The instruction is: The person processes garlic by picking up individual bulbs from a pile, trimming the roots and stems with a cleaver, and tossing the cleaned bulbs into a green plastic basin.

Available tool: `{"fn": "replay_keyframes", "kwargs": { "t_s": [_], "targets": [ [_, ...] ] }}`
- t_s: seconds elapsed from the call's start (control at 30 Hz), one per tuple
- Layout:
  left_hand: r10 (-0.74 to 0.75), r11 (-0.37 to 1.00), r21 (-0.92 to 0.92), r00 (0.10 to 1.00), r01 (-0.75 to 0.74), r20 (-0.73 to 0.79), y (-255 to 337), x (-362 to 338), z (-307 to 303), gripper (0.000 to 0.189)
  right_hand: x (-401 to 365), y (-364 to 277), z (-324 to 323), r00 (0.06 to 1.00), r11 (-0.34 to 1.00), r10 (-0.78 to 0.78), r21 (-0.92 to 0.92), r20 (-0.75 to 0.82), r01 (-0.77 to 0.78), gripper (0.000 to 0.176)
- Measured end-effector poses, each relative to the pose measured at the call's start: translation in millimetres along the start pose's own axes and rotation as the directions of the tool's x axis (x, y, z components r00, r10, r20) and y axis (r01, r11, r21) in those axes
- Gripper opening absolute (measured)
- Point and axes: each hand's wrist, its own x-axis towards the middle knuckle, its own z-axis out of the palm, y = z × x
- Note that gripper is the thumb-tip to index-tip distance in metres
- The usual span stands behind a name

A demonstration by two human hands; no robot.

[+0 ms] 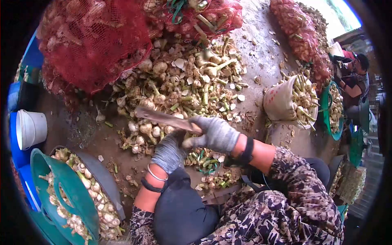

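My right hand (214,134), in a grey knitted glove, is closed around the handle end of a long flat tool, maybe a knife (163,118), which points left. Just below it is my left hand (169,151), also gloved, with its fingers curled under the tool's handle end; what those fingers hold, if anything, is hidden. Beneath and beyond both hands spreads a heap of garlic bulbs (159,98) with cut stems and loose skins.
Red mesh sacks (94,41) of garlic stand behind the heap. Green tubs (81,192) with bulbs and a white bucket (32,130) are at left. On the right are a white sack (281,100) of stems, a green basin (335,110) and another person (355,77).
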Motion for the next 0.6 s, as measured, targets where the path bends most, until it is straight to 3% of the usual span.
{"fn": "replay_keyframes", "kwargs": {
  "t_s": [0.03,0.07,0.1,0.13,0.17,0.2,0.27,0.33,0.4,0.47,0.5,0.53,0.57,0.6],
  "targets": [
    [0.004,0.945,-0.327,1.0,0.006,0.03,5,-3,-6,0.046,8,-5,3,0.995,0.989,0.084,0.117,0.05,-0.089,0.055],
    [0.012,0.785,-0.619,0.998,0.025,0.055,6,-7,-9,0.054,15,-8,5,0.981,0.957,0.159,0.227,0.113,-0.182,0.048],
    [0.127,0.767,-0.616,0.983,-0.18,-0.129,1,-11,-5,0.069,23,25,31,0.997,0.884,-0.01,0.466,-0.077,0.045,0.045],
    [0.14,0.831,-0.519,0.979,-0.198,-0.149,-9,-17,-11,0.081,27,32,37,0.991,0.835,0.086,0.55,-0.103,-0.015,0.04],
    [0.136,0.682,-0.695,0.973,-0.227,-0.184,-10,-19,-9,0.085,25,32,29,0.958,0.696,0.273,0.669,0.09,-0.261,0.037],
    [0.126,0.493,-0.834,0.969,-0.248,-0.213,-9,-20,-6,0.09,21,32,22,0.857,0.492,0.417,0.719,0.302,-0.492,0.036],
    [0.118,0.476,-0.841,0.966,-0.26,-0.232,-20,-13,9,0.095,22,54,50,0.793,0.04,0.338,0.834,0.507,-0.55,0.041],
    [0.074,0.291,-0.934,0.978,-0.207,-0.193,-38,-10,25,0.09,15,59,64,0.695,-0.106,0.212,0.723,0.687,-0.682,0.042],
    [0.03,0.119,-0.992,0.999,-0.037,-0.034,-20,-11,8,0.086,11,51,72,0.686,-0.164,0.135,0.699,0.715,-0.696,0.041],
    [0.026,0.104,-0.991,0.996,-0.083,-0.081,-22,-8,10,0.081,11,49,72,0.672,-0.094,0.165,0.689,0.722,-0.718,0.041],
    [0.04,0.323,-0.939,0.993,-0.116,-0.109,-26,-5,12,0.078,11,45,69,0.674,-0.097,0.164,0.692,0.72,-0.715,0.041],
    [0.063,0.524,-0.839,0.989,-0.148,-0.135,-29,-3,14,0.076,10,41,64,0.719,0.192,0.336,0.703,0.609,-0.685,0.041],
    [0.024,0.586,-0.798,0.988,-0.138,-0.153,-30,-4,15,0.074,10,38,58,0.768,0.464,0.46,0.616,0.446,-0.636,0.041],
    [0.029,0.584,-0.8,0.988,-0.138,-0.149,-30,-3,17,0.074,19,61,64,0.913,0.791,0.32,0.459,0.253,-0.404,0.04]
  ]
}}
